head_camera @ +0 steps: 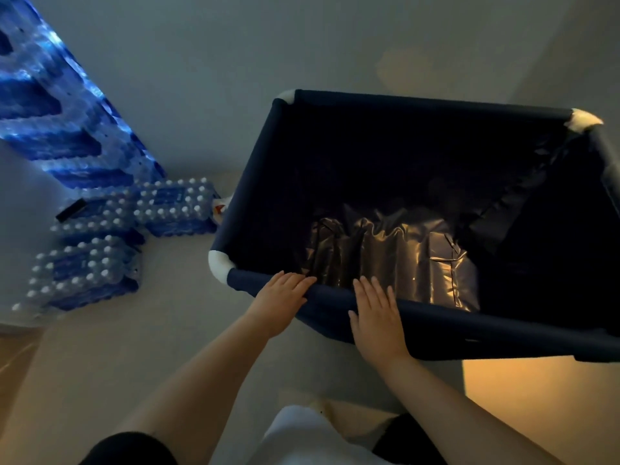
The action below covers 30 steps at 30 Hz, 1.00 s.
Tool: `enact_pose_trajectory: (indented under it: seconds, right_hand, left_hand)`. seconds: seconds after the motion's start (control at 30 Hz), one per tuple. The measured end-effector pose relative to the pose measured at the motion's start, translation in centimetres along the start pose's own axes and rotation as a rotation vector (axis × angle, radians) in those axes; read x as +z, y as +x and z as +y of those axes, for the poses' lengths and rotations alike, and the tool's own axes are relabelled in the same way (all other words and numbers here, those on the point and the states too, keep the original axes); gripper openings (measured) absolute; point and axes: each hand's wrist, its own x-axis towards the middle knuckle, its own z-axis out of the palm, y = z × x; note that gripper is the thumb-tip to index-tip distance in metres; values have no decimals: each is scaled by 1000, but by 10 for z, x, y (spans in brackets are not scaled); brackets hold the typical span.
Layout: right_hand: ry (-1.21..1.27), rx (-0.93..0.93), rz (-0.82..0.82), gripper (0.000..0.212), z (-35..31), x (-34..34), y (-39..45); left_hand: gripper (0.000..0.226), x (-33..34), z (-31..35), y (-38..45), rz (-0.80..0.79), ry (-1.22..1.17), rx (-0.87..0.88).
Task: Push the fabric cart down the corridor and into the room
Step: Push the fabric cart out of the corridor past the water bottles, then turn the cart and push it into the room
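Left hand: the left hand point(281, 298) lies palm down on the cart's near rail, lower centre of the frame, fingers point(302, 282) close together and curled lightly over the bar; forearm bare, stretched forward.
Right hand: the right hand point(377, 317) presses flat on the same rail just beside the left, fingers straight and slightly spread, gripping nothing.
Fabric cart: the fabric cart point(436, 105) fills the centre and right of the frame, a rectangular navy cloth bin on a tube frame with white corner joints.
Liner: a glossy, crinkled dark plastic sheet point(396, 253) lies inside against the near wall.
Bottle packs: shrink-wrapped packs of water bottles point(174, 206), white caps in rows, are stacked at the left.
Floor: a pale, smooth floor point(188, 95).
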Motion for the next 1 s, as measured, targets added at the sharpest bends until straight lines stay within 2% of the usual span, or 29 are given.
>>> enact_pose_trajectory:
  seconds: [0.1,0.53,1.0]
  right_hand:
    - [-41,81,35,52,7,2,-1]
    - [-24,10,38,43,26,8,9]
    - [45,99,54,39,110,-14,-2]
  left_hand:
    - [48,-1,-4,0,31,-1,4]
    - [52,1,1,12,77,-4,-8]
    - [53,0,70,73,67,5,36]
